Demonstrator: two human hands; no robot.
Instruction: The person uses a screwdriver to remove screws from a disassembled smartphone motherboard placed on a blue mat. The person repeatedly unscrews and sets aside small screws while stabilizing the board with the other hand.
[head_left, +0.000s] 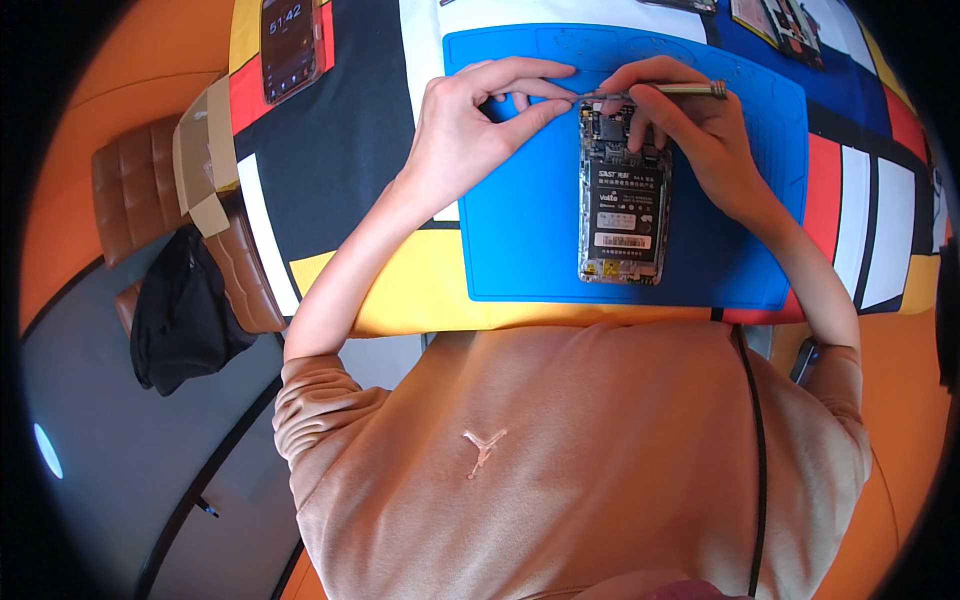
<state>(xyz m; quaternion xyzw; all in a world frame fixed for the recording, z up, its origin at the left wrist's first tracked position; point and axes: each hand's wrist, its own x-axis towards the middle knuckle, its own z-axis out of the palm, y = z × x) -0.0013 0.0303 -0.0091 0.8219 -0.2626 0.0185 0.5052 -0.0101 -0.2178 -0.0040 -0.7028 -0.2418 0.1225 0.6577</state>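
Upper centre-right, the bare right hand (708, 132) grips a slim metallic screwdriver (692, 89) over an opened black phone (625, 225) on a blue rectangular mat (520, 235) — the bare left hand (462, 125) pinches narrowly near the phone's top-left corner, on what I cannot tell.

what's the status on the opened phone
Right hand holding slim screwdriver, left hand at tip. Opened smartphone flat on blue mat. Right hand partly covering circuit board.
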